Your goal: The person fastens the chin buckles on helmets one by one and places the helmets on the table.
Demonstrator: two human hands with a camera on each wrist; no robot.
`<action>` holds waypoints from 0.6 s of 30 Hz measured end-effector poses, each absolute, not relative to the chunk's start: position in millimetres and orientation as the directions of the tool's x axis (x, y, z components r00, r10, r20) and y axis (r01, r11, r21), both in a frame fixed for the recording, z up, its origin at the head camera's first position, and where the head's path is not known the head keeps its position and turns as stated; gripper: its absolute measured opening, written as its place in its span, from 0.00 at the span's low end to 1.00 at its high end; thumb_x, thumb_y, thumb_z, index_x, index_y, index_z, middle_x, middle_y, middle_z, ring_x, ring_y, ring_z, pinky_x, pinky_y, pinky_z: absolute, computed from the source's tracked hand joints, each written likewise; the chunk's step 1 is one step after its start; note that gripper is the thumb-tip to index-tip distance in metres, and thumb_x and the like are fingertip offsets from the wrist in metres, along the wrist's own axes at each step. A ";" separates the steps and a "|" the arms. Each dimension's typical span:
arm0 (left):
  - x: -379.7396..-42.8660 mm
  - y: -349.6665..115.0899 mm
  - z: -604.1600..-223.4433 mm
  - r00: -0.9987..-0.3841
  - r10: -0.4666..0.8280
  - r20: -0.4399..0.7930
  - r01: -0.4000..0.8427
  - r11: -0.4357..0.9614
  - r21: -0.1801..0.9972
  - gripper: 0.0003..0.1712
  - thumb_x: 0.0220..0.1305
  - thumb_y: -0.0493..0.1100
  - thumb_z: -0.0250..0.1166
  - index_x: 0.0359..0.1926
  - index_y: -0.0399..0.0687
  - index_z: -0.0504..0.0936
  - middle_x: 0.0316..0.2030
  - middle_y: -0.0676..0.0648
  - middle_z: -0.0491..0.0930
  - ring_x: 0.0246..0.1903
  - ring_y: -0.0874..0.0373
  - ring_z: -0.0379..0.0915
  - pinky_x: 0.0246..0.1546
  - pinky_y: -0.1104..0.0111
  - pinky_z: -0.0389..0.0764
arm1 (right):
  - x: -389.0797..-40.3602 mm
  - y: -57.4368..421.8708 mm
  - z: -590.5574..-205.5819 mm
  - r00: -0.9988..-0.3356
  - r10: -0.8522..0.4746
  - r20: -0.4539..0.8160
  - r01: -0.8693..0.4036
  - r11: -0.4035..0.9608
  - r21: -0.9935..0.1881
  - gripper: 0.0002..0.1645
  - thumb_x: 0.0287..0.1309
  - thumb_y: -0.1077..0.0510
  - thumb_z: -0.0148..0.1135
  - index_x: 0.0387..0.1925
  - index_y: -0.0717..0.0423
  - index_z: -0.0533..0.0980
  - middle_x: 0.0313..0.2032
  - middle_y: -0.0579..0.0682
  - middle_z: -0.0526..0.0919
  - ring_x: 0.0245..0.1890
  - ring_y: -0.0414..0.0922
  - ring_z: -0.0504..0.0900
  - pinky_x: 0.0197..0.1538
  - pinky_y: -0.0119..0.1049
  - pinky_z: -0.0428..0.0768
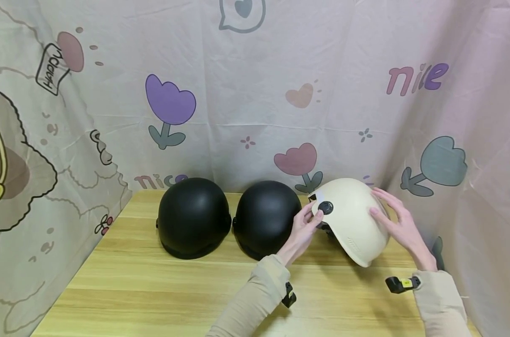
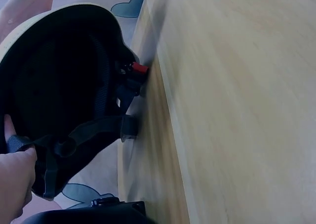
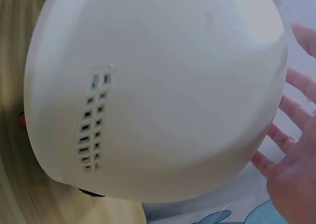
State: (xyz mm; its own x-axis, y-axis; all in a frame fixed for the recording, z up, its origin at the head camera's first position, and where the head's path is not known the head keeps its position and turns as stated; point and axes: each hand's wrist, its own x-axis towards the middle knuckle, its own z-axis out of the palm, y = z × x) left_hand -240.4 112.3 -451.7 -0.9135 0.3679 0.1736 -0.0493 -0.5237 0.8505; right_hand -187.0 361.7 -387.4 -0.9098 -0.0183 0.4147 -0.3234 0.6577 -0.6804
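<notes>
Touching one cream helmet (image 1: 351, 220) near two black helmets (image 1: 193, 217) (image 1: 265, 217): left hand (image 1: 301, 230) pinching, right (image 1: 402, 227) splayed.

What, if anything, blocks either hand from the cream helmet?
Nothing visible. The left hand grips the cream helmet on its left side; the right hand touches its right side. The nearest black helmet stands to the left, not in between.

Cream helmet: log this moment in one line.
cream helmet: tilted | left hand: pinches edge | right hand: touches shell | two black helmets: on table
</notes>
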 end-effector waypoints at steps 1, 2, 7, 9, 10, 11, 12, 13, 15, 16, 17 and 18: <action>-240.8 112.3 -451.7 -0.915 0.364 0.176 -0.047 -0.528 0.848 0.27 0.75 0.37 0.56 0.72 0.41 0.67 0.64 0.36 0.75 0.46 0.66 0.78 0.51 0.75 0.80 | -187.1 360.4 -386.4 -0.910 -0.026 0.414 -0.327 0.661 -0.676 0.33 0.70 0.54 0.60 0.74 0.47 0.65 0.77 0.39 0.59 0.78 0.38 0.52 0.67 0.81 0.47; -241.1 112.3 -451.5 -0.917 0.360 0.173 -0.049 -0.531 0.846 0.27 0.75 0.37 0.56 0.71 0.41 0.67 0.63 0.36 0.76 0.45 0.66 0.78 0.50 0.75 0.80 | -187.3 359.0 -385.3 -0.908 -0.036 0.418 -0.333 0.666 -0.667 0.33 0.69 0.54 0.60 0.74 0.47 0.65 0.77 0.37 0.59 0.78 0.39 0.52 0.68 0.80 0.47; -242.2 113.5 -448.4 -0.930 0.332 0.158 -0.049 -0.540 0.840 0.26 0.74 0.37 0.59 0.69 0.40 0.68 0.59 0.38 0.79 0.43 0.66 0.78 0.47 0.76 0.79 | -188.7 351.7 -380.0 -0.894 -0.068 0.443 -0.363 0.689 -0.627 0.33 0.67 0.55 0.63 0.72 0.47 0.67 0.76 0.38 0.61 0.77 0.39 0.54 0.70 0.78 0.48; -242.4 113.7 -445.8 -0.933 0.323 0.157 -0.044 -0.536 0.843 0.26 0.73 0.38 0.59 0.69 0.40 0.68 0.58 0.37 0.79 0.44 0.66 0.78 0.48 0.76 0.79 | -189.2 348.6 -377.6 -0.890 -0.073 0.451 -0.370 0.693 -0.619 0.33 0.66 0.56 0.64 0.71 0.48 0.69 0.76 0.45 0.63 0.76 0.39 0.55 0.70 0.76 0.49; -242.5 113.7 -444.3 -0.934 0.320 0.157 -0.041 -0.534 0.844 0.26 0.73 0.38 0.60 0.69 0.40 0.67 0.58 0.36 0.79 0.44 0.66 0.78 0.49 0.75 0.79 | -189.2 347.1 -376.3 -0.888 -0.077 0.454 -0.375 0.692 -0.616 0.33 0.66 0.56 0.64 0.71 0.49 0.69 0.76 0.49 0.63 0.76 0.39 0.55 0.71 0.76 0.49; -242.6 113.6 -442.7 -0.935 0.320 0.157 -0.039 -0.530 0.847 0.26 0.73 0.38 0.60 0.69 0.39 0.67 0.58 0.36 0.80 0.44 0.66 0.78 0.49 0.75 0.79 | -189.4 345.6 -375.3 -0.887 -0.079 0.455 -0.377 0.692 -0.616 0.33 0.65 0.56 0.65 0.70 0.49 0.70 0.76 0.52 0.63 0.76 0.40 0.55 0.71 0.75 0.49; -242.9 113.3 -441.1 -0.935 0.319 0.155 -0.039 -0.527 0.849 0.26 0.73 0.38 0.60 0.69 0.39 0.67 0.57 0.37 0.80 0.44 0.66 0.79 0.49 0.74 0.79 | -189.6 344.2 -374.3 -0.887 -0.080 0.454 -0.378 0.690 -0.617 0.33 0.65 0.57 0.65 0.70 0.50 0.70 0.75 0.54 0.64 0.75 0.40 0.55 0.71 0.75 0.50; -243.2 112.8 -439.5 -0.934 0.322 0.153 -0.038 -0.515 0.856 0.26 0.73 0.38 0.60 0.69 0.39 0.67 0.56 0.38 0.81 0.43 0.67 0.79 0.49 0.75 0.79 | -189.7 342.9 -373.4 -0.888 -0.081 0.452 -0.377 0.690 -0.618 0.33 0.64 0.57 0.66 0.70 0.49 0.70 0.75 0.56 0.64 0.75 0.39 0.55 0.71 0.75 0.50; -244.5 111.8 -435.9 -0.931 0.333 0.148 -0.043 -0.504 0.863 0.26 0.73 0.38 0.60 0.69 0.40 0.67 0.52 0.43 0.82 0.42 0.67 0.78 0.45 0.76 0.78 | -190.2 340.5 -371.9 -0.889 -0.091 0.449 -0.382 0.689 -0.617 0.34 0.63 0.57 0.66 0.70 0.49 0.70 0.75 0.58 0.63 0.75 0.41 0.55 0.70 0.75 0.51; -245.2 111.2 -433.9 -0.929 0.339 0.149 -0.042 -0.498 0.866 0.26 0.74 0.38 0.60 0.69 0.39 0.67 0.50 0.45 0.82 0.40 0.68 0.77 0.42 0.76 0.77 | -190.5 339.5 -371.4 -0.889 -0.097 0.448 -0.384 0.689 -0.615 0.34 0.63 0.57 0.66 0.70 0.49 0.70 0.75 0.59 0.63 0.76 0.44 0.55 0.70 0.75 0.52; -245.8 110.5 -431.8 -0.927 0.343 0.151 -0.040 -0.492 0.870 0.26 0.74 0.38 0.59 0.69 0.39 0.68 0.49 0.47 0.82 0.39 0.68 0.76 0.38 0.78 0.75 | -191.1 338.5 -371.1 -0.888 -0.102 0.448 -0.388 0.689 -0.612 0.35 0.63 0.57 0.66 0.70 0.49 0.70 0.75 0.59 0.63 0.76 0.47 0.55 0.70 0.75 0.52; -246.8 109.9 -429.9 -0.925 0.348 0.152 -0.041 -0.491 0.870 0.26 0.74 0.38 0.59 0.69 0.38 0.68 0.48 0.49 0.82 0.38 0.68 0.76 0.35 0.78 0.72 | -191.5 337.6 -370.6 -0.886 -0.109 0.451 -0.394 0.690 -0.607 0.35 0.62 0.58 0.66 0.71 0.50 0.69 0.75 0.60 0.63 0.76 0.50 0.55 0.69 0.75 0.52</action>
State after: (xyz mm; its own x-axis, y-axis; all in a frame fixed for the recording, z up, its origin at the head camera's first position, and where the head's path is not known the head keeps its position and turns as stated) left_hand -246.8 109.9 -429.9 -0.9249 0.3482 0.1525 -0.0414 -0.4911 0.8701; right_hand -191.5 337.6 -370.6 -0.8858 -0.1091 0.4510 -0.3940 0.6902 -0.6069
